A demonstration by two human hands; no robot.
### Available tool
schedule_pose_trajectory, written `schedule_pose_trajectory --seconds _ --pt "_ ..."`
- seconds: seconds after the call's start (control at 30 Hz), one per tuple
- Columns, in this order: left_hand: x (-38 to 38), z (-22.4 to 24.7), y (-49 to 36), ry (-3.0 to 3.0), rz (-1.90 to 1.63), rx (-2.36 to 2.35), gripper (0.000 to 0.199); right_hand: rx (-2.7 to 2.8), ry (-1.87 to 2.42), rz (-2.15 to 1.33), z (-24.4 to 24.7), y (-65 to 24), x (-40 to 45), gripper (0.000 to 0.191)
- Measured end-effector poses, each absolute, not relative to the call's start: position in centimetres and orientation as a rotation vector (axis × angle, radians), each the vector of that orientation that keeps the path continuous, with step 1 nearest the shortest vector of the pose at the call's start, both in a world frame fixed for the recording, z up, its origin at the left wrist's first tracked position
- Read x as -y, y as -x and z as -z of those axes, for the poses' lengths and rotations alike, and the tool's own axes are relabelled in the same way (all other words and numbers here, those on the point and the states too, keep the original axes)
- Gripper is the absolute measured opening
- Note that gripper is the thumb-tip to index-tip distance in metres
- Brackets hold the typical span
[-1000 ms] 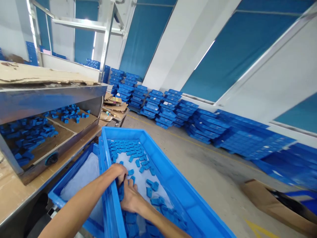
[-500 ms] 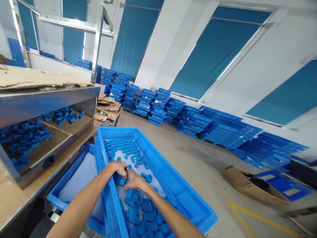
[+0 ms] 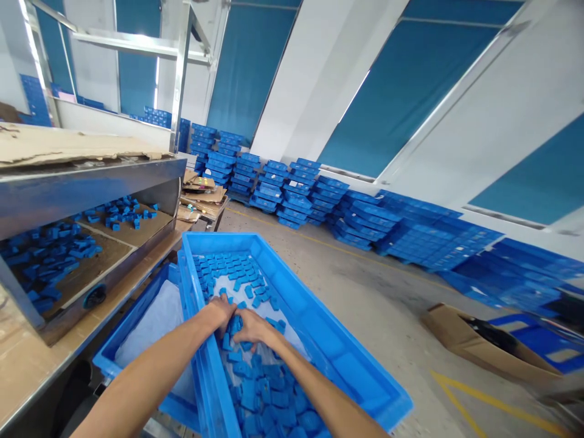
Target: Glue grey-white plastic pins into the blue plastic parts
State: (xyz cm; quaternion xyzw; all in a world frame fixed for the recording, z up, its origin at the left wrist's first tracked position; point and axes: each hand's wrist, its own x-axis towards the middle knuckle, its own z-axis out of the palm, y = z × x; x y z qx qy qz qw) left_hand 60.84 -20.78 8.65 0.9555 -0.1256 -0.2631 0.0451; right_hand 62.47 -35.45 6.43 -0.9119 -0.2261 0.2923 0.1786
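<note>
Both hands are inside a deep blue plastic crate (image 3: 335,347) in the head view, close together near its left wall. My left hand (image 3: 222,312) is curled over small blue blocks, and most of its fingertips are hidden. My right hand (image 3: 253,327) has thumb and fingers bent around a few small blue blocks (image 3: 236,325). Beyond the hands, similar blocks stand in close rows (image 3: 225,266) on a pale sheet (image 3: 223,284). On the near side, many loose blue blocks (image 3: 269,389) lie in a jumbled heap, partly behind my right forearm.
Under the crate's left side sits another blue crate (image 3: 107,359) with a pale sheet inside. At left, a metal-framed bench (image 3: 91,188) holds scattered blue pieces (image 3: 59,249) on its lower shelf. Stacked blue pallets (image 3: 296,188) line the wall. A cardboard box (image 3: 483,347) lies at right.
The hands have shifted slightly within the crate, and the right hand's fingers are spread a little wider around the blocks. The view has moved slightly.
</note>
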Motion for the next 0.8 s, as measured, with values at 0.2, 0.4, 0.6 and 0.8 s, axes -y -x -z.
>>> schedule_pose_trajectory --seconds 0.2,0.4,0.6,0.8 --pt "20.5 -9.1 -61.3 -2.864 0.867 0.432 0.061 0.541 2.503 -0.89 -6.3 -63.0 35.9 0.07" --pt "20.2 -9.4 -61.6 -2.76 0.86 0.408 0.08 0.438 2.403 -0.88 -7.6 -64.3 37.0 0.066" --pt "19.9 -9.9 -61.5 -2.617 0.79 0.329 0.068 0.231 2.271 -0.778 -9.2 -65.3 38.9 0.065" --pt "19.7 -9.4 -61.6 -2.322 0.581 0.209 0.051 0.036 2.145 -0.592 -10.3 -65.6 39.6 0.067"
